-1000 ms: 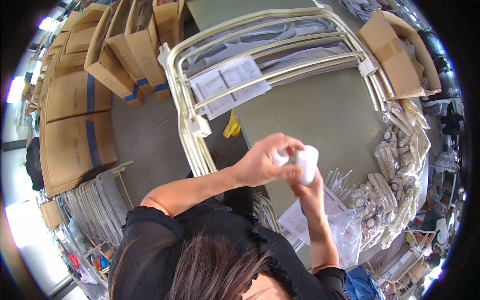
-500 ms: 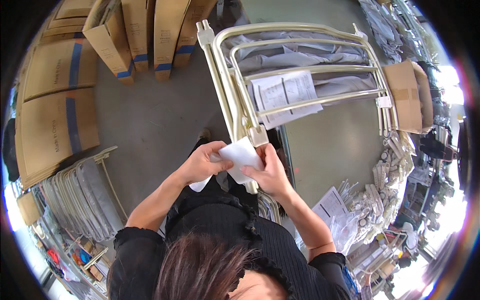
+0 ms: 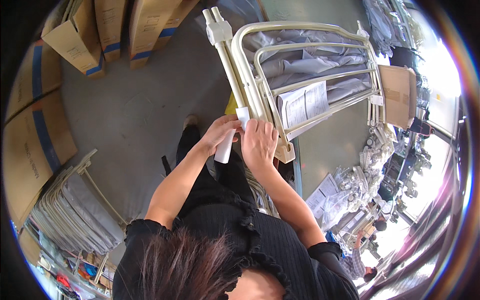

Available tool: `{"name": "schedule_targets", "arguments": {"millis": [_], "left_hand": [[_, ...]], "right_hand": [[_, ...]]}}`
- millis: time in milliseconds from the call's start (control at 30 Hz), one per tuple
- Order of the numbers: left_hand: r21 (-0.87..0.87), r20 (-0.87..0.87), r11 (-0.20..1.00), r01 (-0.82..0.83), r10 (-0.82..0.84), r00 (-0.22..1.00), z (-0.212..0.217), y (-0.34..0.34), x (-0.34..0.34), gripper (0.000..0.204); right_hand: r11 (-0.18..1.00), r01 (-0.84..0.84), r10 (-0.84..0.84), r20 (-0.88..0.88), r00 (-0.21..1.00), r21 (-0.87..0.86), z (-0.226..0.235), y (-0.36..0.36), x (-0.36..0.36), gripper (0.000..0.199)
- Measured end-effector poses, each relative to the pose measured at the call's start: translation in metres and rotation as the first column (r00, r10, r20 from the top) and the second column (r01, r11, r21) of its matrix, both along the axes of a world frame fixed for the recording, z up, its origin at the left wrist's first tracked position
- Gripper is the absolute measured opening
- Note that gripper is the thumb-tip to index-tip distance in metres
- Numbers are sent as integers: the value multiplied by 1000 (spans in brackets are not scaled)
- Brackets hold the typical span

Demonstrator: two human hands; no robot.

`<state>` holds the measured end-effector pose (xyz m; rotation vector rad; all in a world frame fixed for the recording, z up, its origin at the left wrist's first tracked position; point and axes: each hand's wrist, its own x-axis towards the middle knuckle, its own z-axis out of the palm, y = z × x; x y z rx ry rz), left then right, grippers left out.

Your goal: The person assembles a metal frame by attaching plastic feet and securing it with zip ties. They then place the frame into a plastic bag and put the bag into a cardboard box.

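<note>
Both hands meet at the cream tubular frame [image 3: 260, 105], which lies on the table [image 3: 325, 145] with grey folded cloth and a printed sheet inside it. The left hand [image 3: 219, 134] pinches a white paper strip [image 3: 231, 136], its grip narrow, fingers closed on the strip's middle. The right hand [image 3: 258, 142] lies flat, fingers spread, pressing the strip's upper end against the frame tube. I judge the strip light, thin and limp, easily creased or torn, so best held by its edges and smoothed flat; the frame looks stiff and bulky, best gripped along its tubes
</note>
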<state>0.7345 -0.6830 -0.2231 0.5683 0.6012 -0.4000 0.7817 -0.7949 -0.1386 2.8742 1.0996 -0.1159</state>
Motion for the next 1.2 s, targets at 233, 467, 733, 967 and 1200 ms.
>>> {"name": "schedule_targets", "arguments": {"millis": [233, 467, 733, 967, 1200], "left_hand": [[96, 111, 995, 36, -46, 993, -16, -16, 13, 37], [397, -118, 913, -91, 149, 982, 9, -26, -2, 63], [309, -166, 949, -64, 120, 979, 26, -38, 4, 52], [289, -113, 956, -56, 92, 989, 25, -33, 4, 52], [313, -109, 949, -17, 54, 993, 25, -30, 2, 55]], "right_hand": [[989, -43, 61, -122, 991, 142, 17, -21, -7, 27], [871, 66, 68, -255, 965, 486, 48, -46, 20, 14], [992, 114, -125, -254, 959, -55, 3, -77, 148, 41], [792, 298, -477, -234, 847, -533, -13, -72, 208, 78], [784, 314, -424, -91, 901, -535, 11, -82, 234, 75]]}}
